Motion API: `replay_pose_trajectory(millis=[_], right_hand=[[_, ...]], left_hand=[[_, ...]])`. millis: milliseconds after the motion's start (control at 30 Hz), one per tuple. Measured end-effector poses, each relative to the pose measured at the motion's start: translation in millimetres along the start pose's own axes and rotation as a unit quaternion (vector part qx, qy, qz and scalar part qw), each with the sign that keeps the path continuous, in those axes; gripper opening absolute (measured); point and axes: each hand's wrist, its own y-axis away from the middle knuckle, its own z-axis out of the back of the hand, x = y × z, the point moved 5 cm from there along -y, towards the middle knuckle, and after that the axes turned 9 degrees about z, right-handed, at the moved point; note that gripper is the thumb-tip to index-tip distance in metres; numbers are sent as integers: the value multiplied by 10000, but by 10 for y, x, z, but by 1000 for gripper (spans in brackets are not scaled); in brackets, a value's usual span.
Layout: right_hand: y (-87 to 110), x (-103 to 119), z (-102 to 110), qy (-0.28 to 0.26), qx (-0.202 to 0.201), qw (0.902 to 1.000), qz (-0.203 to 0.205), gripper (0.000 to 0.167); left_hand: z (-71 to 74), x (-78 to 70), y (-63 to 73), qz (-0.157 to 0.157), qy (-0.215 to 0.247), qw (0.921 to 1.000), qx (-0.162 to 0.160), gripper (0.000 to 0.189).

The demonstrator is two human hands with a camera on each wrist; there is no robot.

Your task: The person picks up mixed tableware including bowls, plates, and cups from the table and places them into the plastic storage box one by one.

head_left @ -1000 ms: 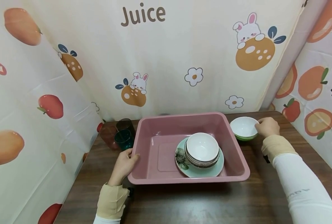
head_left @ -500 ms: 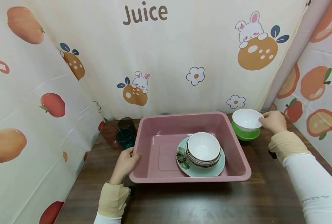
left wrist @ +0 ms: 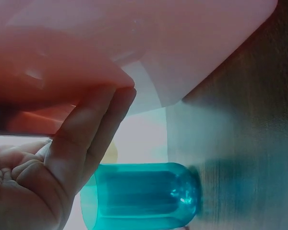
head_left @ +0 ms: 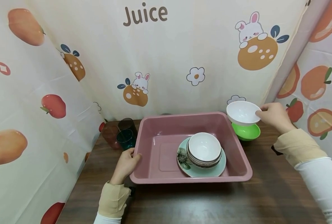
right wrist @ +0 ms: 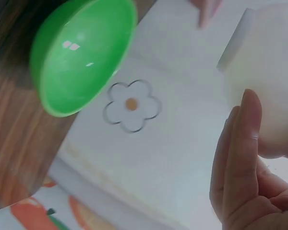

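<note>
My right hand (head_left: 275,115) pinches the rim of a white bowl (head_left: 242,112), which is raised above a green bowl (head_left: 246,133) on the table. In the right wrist view the white bowl (right wrist: 273,81) shows only in part, beside the fingers, and the green bowl (right wrist: 86,62) stands apart from it. My left hand (head_left: 126,165) grips the left rim of a pink basin (head_left: 192,179), thumb on top and fingers beneath, as the left wrist view also shows. Inside the basin's right half, a stack of bowls (head_left: 204,147) sits on a pale green plate (head_left: 220,166) with a leaf pattern.
Left of the basin stand a teal cup (head_left: 125,140), a dark cup (head_left: 126,123) and a reddish clear cup (head_left: 110,137). Fruit-printed cloth (head_left: 166,53) hangs close behind the brown wooden table (head_left: 188,205) and along both sides.
My right hand has lifted the white bowl out of the green bowl, which stays on the table. The white bowl has then moved up and slightly left. My left hand keeps its hold.
</note>
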Motion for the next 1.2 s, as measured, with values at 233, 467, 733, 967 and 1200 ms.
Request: replay_pose_trajectory(millis=[233,467,733,967,1200], right_hand=[[90,296,-35,-323,230,9990,198,37],[164,559,-110,-505,412,9966,504,29],[260,729,-301,-707,584,9934,694,26],[291,835,-366,-777,641,9925,692,25],[298,905,-397,-763,633,9918,801,21]], left_hand=[[-6,-1,-4,5,-195,9998,21,28],[-1,0,1,-47,-405,9992,17,37],[143,-170,104,-98,-988,9947,277,62],[359,-733,370,-779,-1228,9892,200,61],[98,-1405,513,-1871,-613,9778,715,42]])
